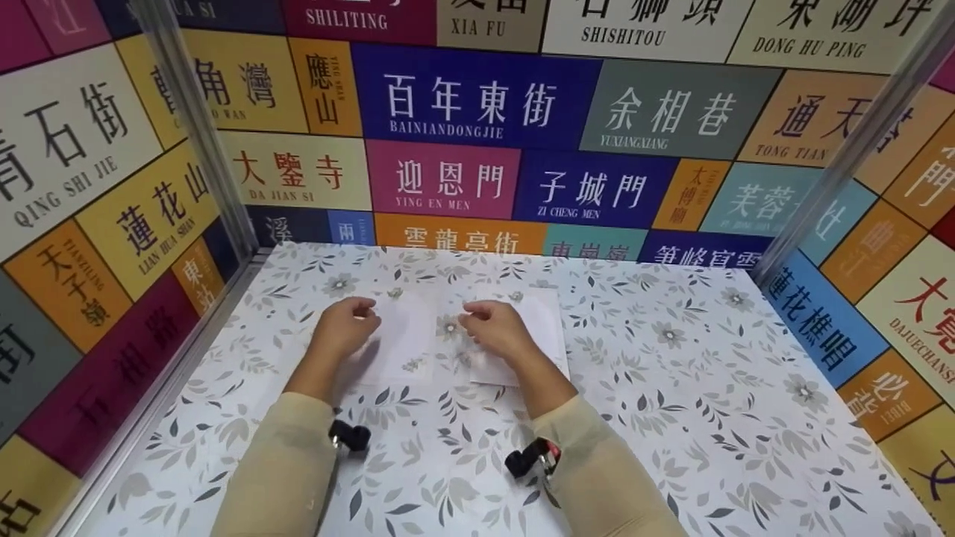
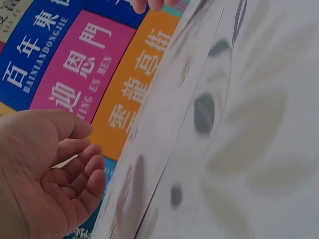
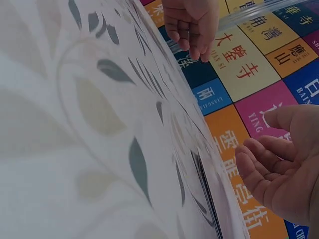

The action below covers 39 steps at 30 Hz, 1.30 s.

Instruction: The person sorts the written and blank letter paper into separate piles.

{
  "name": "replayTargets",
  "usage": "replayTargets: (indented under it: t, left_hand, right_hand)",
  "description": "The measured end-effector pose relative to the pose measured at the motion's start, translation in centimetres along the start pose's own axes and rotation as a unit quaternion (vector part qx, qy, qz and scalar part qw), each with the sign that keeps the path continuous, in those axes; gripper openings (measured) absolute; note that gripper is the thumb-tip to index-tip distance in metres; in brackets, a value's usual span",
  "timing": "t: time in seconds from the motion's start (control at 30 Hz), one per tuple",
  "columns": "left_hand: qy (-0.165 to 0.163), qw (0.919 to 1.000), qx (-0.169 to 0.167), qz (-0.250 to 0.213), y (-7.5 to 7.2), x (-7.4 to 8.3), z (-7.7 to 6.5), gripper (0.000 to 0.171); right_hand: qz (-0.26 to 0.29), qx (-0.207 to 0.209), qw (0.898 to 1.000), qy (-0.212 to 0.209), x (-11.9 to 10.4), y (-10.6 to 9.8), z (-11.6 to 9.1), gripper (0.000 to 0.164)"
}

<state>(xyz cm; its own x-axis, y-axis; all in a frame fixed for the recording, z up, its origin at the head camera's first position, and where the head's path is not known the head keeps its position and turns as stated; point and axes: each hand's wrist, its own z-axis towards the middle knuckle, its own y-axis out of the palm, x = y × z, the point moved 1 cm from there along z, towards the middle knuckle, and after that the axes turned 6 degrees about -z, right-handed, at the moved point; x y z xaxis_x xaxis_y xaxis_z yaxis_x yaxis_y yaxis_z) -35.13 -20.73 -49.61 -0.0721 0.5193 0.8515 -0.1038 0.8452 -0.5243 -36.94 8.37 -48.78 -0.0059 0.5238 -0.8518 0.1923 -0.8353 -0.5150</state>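
Note:
In the head view my left hand (image 1: pixel 347 326) hovers over the left part of a white paper sheet (image 1: pixel 406 328), its fingers loosely curled around nothing. A second white sheet (image 1: pixel 545 322) lies to the right, partly hidden by my right hand (image 1: pixel 496 328), which hovers with bent fingers and holds nothing. Small greyish patches (image 1: pixel 395 292) show at the top of each sheet. The left wrist view has my left hand (image 2: pixel 60 174) relaxed above the sheet, thumb apart from the fingers. Likewise, the right wrist view shows my right hand (image 3: pixel 284 164) with loosely bent fingers.
A white tabletop (image 1: pixel 656 403) printed with grey leaves and flowers carries both sheets. Panels of colourful place-name signs (image 1: pixel 477 101) stand behind it and at both sides, with metal posts (image 1: pixel 216 149) at the corners. Small black devices (image 1: pixel 349 435) sit on both sleeved wrists.

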Motion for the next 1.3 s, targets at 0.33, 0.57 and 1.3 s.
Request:
replayTargets:
  t: [0.33, 0.57, 1.3]
  left_hand:
    - [0.05, 0.9981, -0.024, -0.027, 4.7, 2.9, 0.1, 0.043]
    - [0.014, 0.9967, -0.047, -0.065, 7.7, 5.0, 0.1, 0.044]
    - [0.057, 0.9878, -0.142, -0.028, 13.8, 8.0, 0.4, 0.053]
  right_hand:
    - [-0.047, 0.048, 0.998, 0.011, 3.4, -5.1, -0.3, 0.045]
    - [-0.068, 0.065, 0.996, 0.004, 5.2, -8.3, -1.0, 0.048]
    - [-0.059, 0.002, 0.997, 0.051, 8.2, -12.5, -2.4, 0.061]
